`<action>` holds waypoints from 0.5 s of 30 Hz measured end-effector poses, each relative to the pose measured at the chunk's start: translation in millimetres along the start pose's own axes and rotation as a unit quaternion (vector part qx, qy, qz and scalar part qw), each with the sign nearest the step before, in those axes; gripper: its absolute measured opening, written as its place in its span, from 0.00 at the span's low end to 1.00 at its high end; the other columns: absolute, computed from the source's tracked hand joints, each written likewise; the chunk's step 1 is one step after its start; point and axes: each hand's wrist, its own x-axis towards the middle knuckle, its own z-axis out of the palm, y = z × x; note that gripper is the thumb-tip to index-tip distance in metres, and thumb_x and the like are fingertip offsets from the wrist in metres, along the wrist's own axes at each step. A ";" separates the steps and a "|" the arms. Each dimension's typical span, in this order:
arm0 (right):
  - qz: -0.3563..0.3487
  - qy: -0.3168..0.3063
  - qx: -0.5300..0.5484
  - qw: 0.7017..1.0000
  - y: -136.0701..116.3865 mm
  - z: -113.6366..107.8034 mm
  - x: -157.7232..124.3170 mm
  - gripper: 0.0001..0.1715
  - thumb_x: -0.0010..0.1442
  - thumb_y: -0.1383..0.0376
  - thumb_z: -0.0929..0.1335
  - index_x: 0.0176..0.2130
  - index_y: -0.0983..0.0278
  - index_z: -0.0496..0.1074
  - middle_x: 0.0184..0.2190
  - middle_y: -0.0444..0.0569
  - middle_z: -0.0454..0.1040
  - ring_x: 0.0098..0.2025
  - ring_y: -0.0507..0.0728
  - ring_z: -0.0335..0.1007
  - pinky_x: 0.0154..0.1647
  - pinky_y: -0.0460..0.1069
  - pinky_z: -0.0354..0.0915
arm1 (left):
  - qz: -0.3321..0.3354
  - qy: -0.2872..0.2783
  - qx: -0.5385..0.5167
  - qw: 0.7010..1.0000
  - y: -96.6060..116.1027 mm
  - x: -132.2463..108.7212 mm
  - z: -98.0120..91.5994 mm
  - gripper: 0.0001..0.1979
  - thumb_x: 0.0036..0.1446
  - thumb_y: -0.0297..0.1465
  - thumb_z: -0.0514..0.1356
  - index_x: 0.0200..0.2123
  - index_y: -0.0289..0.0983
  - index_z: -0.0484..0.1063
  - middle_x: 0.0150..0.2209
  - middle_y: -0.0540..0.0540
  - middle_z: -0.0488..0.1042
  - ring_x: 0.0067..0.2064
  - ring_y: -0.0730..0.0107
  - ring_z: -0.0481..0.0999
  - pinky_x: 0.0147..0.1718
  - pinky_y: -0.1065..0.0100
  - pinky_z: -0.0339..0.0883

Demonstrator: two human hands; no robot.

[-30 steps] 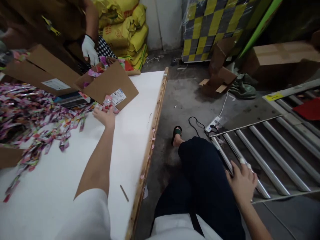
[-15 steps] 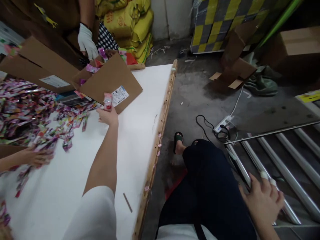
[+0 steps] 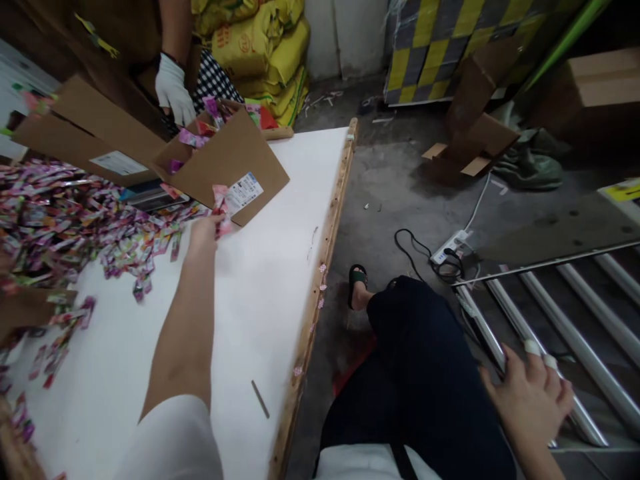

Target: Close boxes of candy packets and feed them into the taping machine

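My left hand (image 3: 204, 230) reaches across the white tabletop (image 3: 240, 307) to the near corner of an open cardboard box. Its fingers close on a pink candy packet (image 3: 223, 217), which is up against the box beside the shipping label; most of the fingers are hidden behind the hand. The tilted box (image 3: 233, 160) holds purple and red packets. My right hand (image 3: 530, 397) lies over the metal rollers (image 3: 493, 333) at the right, fingers spread, nothing held. White coverings sit on two of its fingertips.
A large heap of small candy packets (image 3: 55, 213) covers the table's left side. Across the table, a co-worker's white-gloved hand (image 3: 175, 93) is beside the box. A wooden strip (image 3: 327, 247) edges the table. A power strip (image 3: 450, 245) with cables lies on the floor.
My left hand has shifted slightly left, its fingers now at the packet's side. Another person's hand at the lower left has gone from the packets there. My right hand stays on the rollers.
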 end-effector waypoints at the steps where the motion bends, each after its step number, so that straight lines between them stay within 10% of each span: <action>1: -0.001 0.001 0.001 1.000 -0.5 -0.1 -0.2 0.36 0.61 0.53 0.62 0.66 0.57 0.62 0.66 0.62 0.63 0.68 0.79 0.57 0.66 0.74 0.51 | -0.029 -0.017 -0.014 0.999 8.3 0.3 -9.7 0.07 0.52 0.30 0.60 0.26 0.38 0.63 0.19 0.53 0.61 0.27 0.65 0.69 0.39 0.55 0.73; 11: 0.010 0.007 0.018 1.000 -4.1 0.0 0.3 0.37 0.62 0.50 0.60 0.68 0.52 0.58 0.67 0.60 0.63 0.70 0.77 0.54 0.68 0.73 0.49 | -0.008 -0.080 -0.149 0.985 83.7 -27.1 -72.7 0.09 0.62 0.24 0.53 0.29 0.38 0.56 0.21 0.55 0.54 0.24 0.76 0.59 0.39 0.68 0.73; 15: 0.012 0.010 0.018 1.000 -5.1 -0.8 0.5 0.38 0.62 0.51 0.61 0.69 0.51 0.57 0.67 0.58 0.63 0.70 0.77 0.54 0.68 0.74 0.49 | 0.172 0.066 -0.019 0.983 97.1 4.8 -69.0 0.09 0.59 0.21 0.53 0.30 0.38 0.57 0.22 0.57 0.55 0.24 0.76 0.61 0.40 0.62 0.77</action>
